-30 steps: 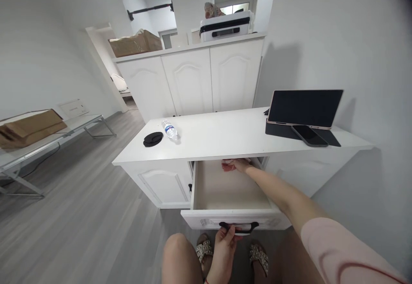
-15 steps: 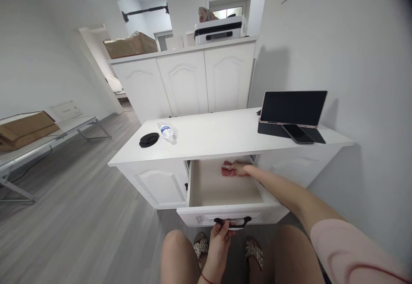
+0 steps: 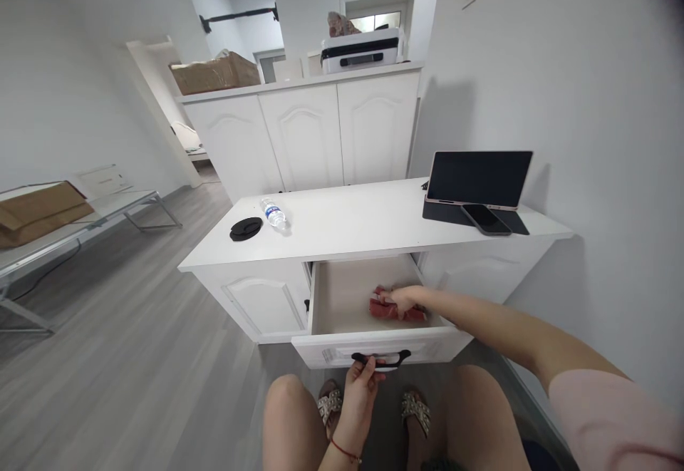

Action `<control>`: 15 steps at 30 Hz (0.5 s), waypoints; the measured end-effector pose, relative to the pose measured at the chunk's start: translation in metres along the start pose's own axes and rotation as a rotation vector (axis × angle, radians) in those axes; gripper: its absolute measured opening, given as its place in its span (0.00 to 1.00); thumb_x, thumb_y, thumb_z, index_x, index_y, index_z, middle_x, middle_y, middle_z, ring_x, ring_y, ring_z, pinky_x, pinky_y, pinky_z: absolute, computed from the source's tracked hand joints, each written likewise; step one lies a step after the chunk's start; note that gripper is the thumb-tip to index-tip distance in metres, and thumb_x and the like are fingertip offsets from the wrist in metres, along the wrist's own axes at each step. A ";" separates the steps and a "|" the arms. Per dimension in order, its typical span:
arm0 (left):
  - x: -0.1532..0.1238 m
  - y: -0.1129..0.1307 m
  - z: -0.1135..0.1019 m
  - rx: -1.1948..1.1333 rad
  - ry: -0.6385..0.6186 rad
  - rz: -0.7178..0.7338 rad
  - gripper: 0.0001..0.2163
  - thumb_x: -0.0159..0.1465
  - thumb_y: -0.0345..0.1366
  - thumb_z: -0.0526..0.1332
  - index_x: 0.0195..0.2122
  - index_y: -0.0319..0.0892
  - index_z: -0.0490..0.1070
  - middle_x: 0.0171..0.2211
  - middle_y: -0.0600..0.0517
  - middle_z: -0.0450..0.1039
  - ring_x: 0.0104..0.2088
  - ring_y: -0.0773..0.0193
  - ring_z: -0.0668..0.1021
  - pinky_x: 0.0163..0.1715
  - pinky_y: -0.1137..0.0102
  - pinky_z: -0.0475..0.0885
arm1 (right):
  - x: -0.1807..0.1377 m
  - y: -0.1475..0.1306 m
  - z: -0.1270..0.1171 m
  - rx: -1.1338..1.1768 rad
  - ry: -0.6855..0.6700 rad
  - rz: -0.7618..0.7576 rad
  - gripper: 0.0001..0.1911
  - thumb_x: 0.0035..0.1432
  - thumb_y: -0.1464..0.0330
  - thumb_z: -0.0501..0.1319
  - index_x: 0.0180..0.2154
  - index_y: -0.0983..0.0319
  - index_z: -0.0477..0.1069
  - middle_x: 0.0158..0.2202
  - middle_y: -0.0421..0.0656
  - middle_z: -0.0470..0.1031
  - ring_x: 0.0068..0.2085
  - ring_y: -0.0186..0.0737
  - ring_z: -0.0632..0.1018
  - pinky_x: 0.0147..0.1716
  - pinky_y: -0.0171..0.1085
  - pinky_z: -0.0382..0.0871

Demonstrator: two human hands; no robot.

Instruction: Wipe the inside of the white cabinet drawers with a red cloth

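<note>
A white low cabinet (image 3: 353, 225) has its middle drawer (image 3: 342, 293) pulled open. My right hand (image 3: 405, 298) reaches into the drawer and is closed on a red cloth (image 3: 382, 308) lying near the drawer's front right. My left hand (image 3: 362, 383) is below the drawer front, its fingers curled round the black handle (image 3: 380, 360). My bare knees and sandalled feet show beneath.
On the cabinet top lie a water bottle (image 3: 272, 212), a black round lid (image 3: 246, 229), a tablet (image 3: 477, 177) on a dark stand and a phone (image 3: 485, 219). Tall white cupboards (image 3: 310, 136) stand behind. A folding table (image 3: 80, 221) with cardboard is at the left.
My right hand has drawn the red cloth from the back of the drawer toward its front. My left hand stays on the handle. The view has shifted slightly.
</note>
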State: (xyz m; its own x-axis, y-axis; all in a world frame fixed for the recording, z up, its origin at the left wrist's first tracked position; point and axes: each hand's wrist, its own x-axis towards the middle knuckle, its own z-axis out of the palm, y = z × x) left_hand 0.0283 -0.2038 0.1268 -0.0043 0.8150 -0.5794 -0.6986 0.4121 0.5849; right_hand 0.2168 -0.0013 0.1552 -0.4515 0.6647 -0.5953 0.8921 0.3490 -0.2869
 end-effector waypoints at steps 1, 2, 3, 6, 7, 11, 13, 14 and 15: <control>0.000 0.000 0.000 0.001 -0.004 0.006 0.12 0.44 0.32 0.76 0.25 0.37 0.74 0.28 0.49 0.78 0.25 0.67 0.75 0.29 0.72 0.68 | -0.001 -0.004 0.001 -0.033 -0.031 0.005 0.44 0.31 0.68 0.73 0.56 0.54 0.69 0.55 0.48 0.72 0.50 0.60 0.76 0.47 0.48 0.71; 0.001 -0.001 -0.001 0.004 -0.007 0.009 0.12 0.44 0.32 0.76 0.24 0.37 0.74 0.28 0.49 0.78 0.25 0.67 0.75 0.29 0.71 0.68 | -0.001 -0.008 0.002 -0.063 -0.052 0.008 0.47 0.30 0.68 0.73 0.57 0.55 0.68 0.55 0.49 0.72 0.51 0.61 0.76 0.48 0.49 0.71; 0.002 -0.002 -0.001 0.006 -0.012 0.010 0.11 0.45 0.32 0.76 0.24 0.38 0.74 0.28 0.48 0.78 0.25 0.67 0.75 0.29 0.71 0.68 | -0.001 -0.013 0.004 -0.080 -0.063 0.007 0.50 0.28 0.68 0.74 0.58 0.56 0.67 0.56 0.51 0.71 0.52 0.62 0.75 0.49 0.49 0.70; 0.005 -0.004 -0.003 0.003 -0.043 0.019 0.12 0.44 0.33 0.77 0.25 0.37 0.75 0.28 0.48 0.78 0.23 0.68 0.74 0.28 0.72 0.68 | 0.001 -0.026 0.009 -0.050 -0.054 -0.010 0.53 0.29 0.65 0.74 0.61 0.58 0.64 0.61 0.54 0.66 0.56 0.61 0.73 0.49 0.46 0.70; 0.005 -0.004 -0.004 0.000 -0.056 0.027 0.13 0.43 0.34 0.77 0.25 0.37 0.76 0.27 0.48 0.78 0.23 0.69 0.74 0.28 0.72 0.68 | 0.002 -0.030 0.011 -0.031 -0.061 -0.008 0.53 0.30 0.64 0.74 0.62 0.58 0.63 0.63 0.54 0.64 0.56 0.60 0.73 0.48 0.46 0.71; 0.005 -0.005 -0.005 -0.001 -0.099 0.042 0.17 0.40 0.39 0.79 0.26 0.37 0.76 0.28 0.47 0.79 0.23 0.69 0.74 0.28 0.73 0.68 | 0.004 -0.047 0.014 0.017 -0.160 0.038 0.55 0.32 0.62 0.73 0.65 0.57 0.58 0.65 0.59 0.60 0.46 0.59 0.79 0.37 0.49 0.75; 0.004 -0.005 -0.005 0.001 -0.112 0.044 0.18 0.39 0.40 0.79 0.26 0.37 0.76 0.28 0.47 0.79 0.23 0.69 0.74 0.28 0.73 0.68 | 0.005 -0.056 0.013 0.025 -0.207 0.018 0.55 0.30 0.64 0.74 0.63 0.56 0.60 0.64 0.58 0.62 0.41 0.58 0.80 0.34 0.50 0.76; 0.004 -0.004 -0.005 0.001 -0.115 0.047 0.19 0.38 0.41 0.79 0.26 0.37 0.76 0.28 0.48 0.79 0.23 0.70 0.74 0.28 0.73 0.69 | 0.005 -0.060 0.012 0.024 -0.222 -0.002 0.54 0.29 0.65 0.74 0.62 0.56 0.62 0.62 0.57 0.64 0.41 0.58 0.80 0.33 0.51 0.76; 0.004 -0.004 -0.005 0.002 -0.116 0.050 0.19 0.38 0.41 0.79 0.26 0.37 0.76 0.28 0.48 0.79 0.23 0.70 0.74 0.28 0.73 0.69 | 0.006 -0.065 0.011 0.023 -0.233 -0.015 0.53 0.28 0.67 0.74 0.61 0.56 0.64 0.61 0.56 0.66 0.40 0.57 0.80 0.33 0.50 0.76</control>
State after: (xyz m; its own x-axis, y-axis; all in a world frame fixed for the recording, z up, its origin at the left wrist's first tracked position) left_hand 0.0276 -0.2042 0.1189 0.0438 0.8762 -0.4800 -0.6982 0.3704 0.6126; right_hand 0.1561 -0.0278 0.1619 -0.4510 0.4878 -0.7474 0.8866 0.3408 -0.3126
